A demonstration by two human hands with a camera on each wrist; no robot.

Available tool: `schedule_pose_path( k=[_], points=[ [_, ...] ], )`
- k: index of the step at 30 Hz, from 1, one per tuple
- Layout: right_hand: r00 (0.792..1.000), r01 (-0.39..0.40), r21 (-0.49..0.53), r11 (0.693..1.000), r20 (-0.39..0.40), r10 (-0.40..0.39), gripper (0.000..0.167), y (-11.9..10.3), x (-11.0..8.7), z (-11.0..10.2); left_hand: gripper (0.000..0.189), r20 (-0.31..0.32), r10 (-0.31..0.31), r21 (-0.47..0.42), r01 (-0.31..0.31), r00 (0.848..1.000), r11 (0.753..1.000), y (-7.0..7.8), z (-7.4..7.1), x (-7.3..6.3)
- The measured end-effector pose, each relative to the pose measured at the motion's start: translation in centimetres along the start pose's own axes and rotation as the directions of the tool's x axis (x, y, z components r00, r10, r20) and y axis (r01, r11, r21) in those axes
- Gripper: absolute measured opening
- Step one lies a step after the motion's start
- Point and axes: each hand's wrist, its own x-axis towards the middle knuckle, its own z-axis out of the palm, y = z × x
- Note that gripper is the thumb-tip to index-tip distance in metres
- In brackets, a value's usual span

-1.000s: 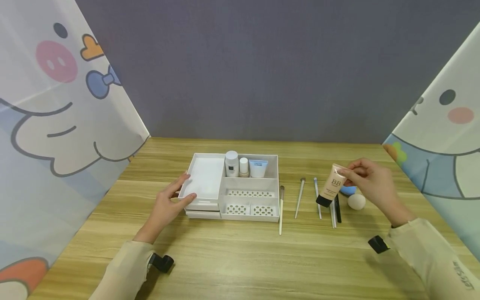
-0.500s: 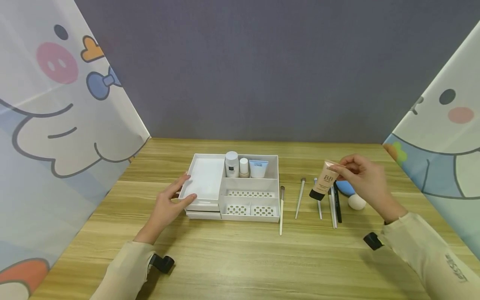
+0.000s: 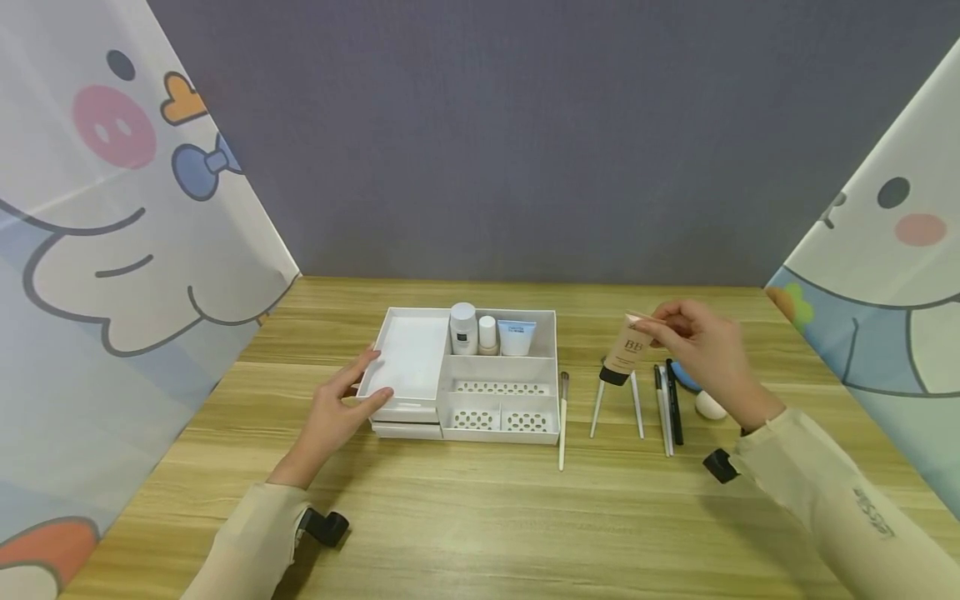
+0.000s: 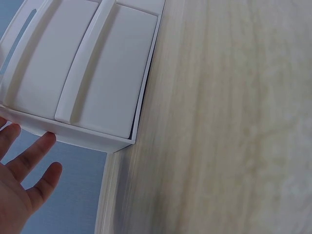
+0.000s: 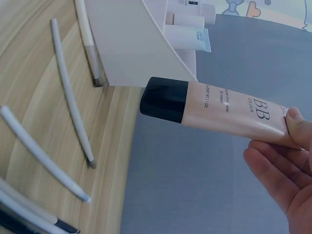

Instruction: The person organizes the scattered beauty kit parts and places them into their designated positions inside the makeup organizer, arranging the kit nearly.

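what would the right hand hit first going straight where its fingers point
Past its BB tube, the right hand would probably meet the white organizer; it might pass above, height being unclear.

A yellowish-brown, wood-grained tabletop (image 3: 480, 517) carries a white plastic organizer box (image 3: 502, 367). Just beside the box's right wall lies a brown-tipped brush with a pale handle (image 3: 562, 429). Further right, apart from each other, lie a slim greyish-white brush (image 3: 597, 412) and a thin white stick with a bluish tip (image 3: 637, 408), then a close group of slim black and white sticks (image 3: 676, 408), a rounded blue object (image 3: 686, 377), partly hidden, and a white, ball-like object (image 3: 708, 407).
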Motion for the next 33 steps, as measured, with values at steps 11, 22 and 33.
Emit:
schedule_pose_path(
  k=[11,22,33],
  points=[
    [0.992,0.128,-0.020,0.992,-0.018,-0.128,0.016,-0.7,1.0,1.4,0.057,-0.002,0.009,0.025,-0.009,1.000,1.000,-0.2,0.0,0.1],
    [0.994,0.103,0.083,0.991,-0.044,-0.100,0.015,-1.9,1.9,2.9,0.058,0.008,-0.015,0.019,0.015,1.000,1.000,0.0,-0.1,0.0],
    [0.975,0.181,0.170,0.969,-0.160,-0.154,0.019,-2.4,2.8,4.5,0.057,0.009,-0.025,0.025,0.024,1.000,0.999,0.2,-0.1,0.0]
  ],
)
